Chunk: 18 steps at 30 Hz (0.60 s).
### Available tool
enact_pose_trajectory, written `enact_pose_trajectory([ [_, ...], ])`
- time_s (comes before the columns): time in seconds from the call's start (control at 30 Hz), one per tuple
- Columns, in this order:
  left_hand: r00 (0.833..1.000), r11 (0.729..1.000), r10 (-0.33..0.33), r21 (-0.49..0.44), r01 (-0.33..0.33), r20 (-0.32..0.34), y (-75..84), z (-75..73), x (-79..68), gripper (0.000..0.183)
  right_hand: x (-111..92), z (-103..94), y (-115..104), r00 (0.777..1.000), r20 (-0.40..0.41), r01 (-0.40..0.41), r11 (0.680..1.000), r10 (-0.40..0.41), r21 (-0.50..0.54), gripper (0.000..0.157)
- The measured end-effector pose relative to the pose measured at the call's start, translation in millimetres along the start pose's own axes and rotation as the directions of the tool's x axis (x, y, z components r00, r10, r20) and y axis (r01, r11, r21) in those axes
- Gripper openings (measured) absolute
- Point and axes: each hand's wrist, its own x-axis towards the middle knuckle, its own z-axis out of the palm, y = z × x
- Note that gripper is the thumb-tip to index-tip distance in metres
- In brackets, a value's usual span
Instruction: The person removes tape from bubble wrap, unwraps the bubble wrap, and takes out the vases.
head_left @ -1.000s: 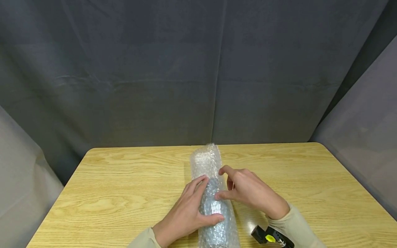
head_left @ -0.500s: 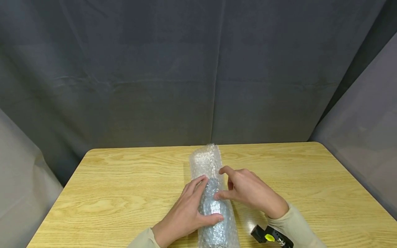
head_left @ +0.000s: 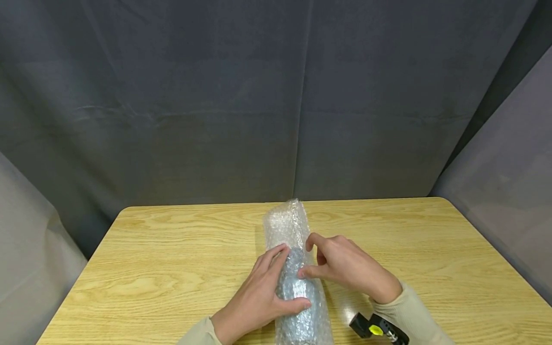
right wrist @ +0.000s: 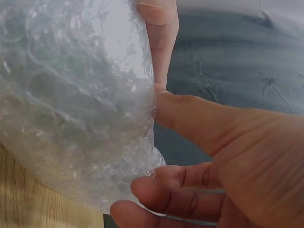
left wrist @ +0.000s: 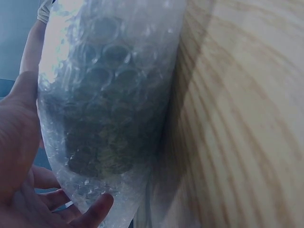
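Note:
A long object in clear bubble wrap (head_left: 302, 287) lies on the table, pointing away from me. Something bluish-grey shows through; its kind cannot be made out. My left hand (head_left: 258, 290) rests on the left side of the wrap, fingers fairly straight and thumb laid across the top. From the right, my right hand (head_left: 349, 266) holds the wrap's side, thumb against it and index finger bent. In the right wrist view, the right thumb (right wrist: 190, 114) touches the edge of the wrap and bent fingers lie by its far end. The left wrist view shows the wrap's bubbles close up.
The wood-grain table (head_left: 164, 268) extends to both sides. Behind it hangs a dark grey curtain (head_left: 215, 105), with paler cloth (head_left: 500, 182) at the sides. A black device with a yellow spot (head_left: 375, 330) sits at the right wrist.
My right index finger has bent a little more and its tip has shifted slightly nearer to the thumb. My left hand and the wrapped object stay nearly still.

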Motion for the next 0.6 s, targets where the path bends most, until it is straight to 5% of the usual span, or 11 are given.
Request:
enact_pose_trajectory([
  [0.27,1.0,1.0,0.005,0.006,-0.005,-0.006,0.6,0.1,0.1,0.108,0.4,1.0,3.2,0.995,0.022,0.095,0.995,-0.095,0.029,0.042],
  [0.6,1.0,1.0,0.01,-0.001,-0.01,-0.006,0.6,0.9,-0.4,0.108,0.5,1.5,3.6,0.997,0.002,0.074,0.997,-0.074,0.039,0.041],
])
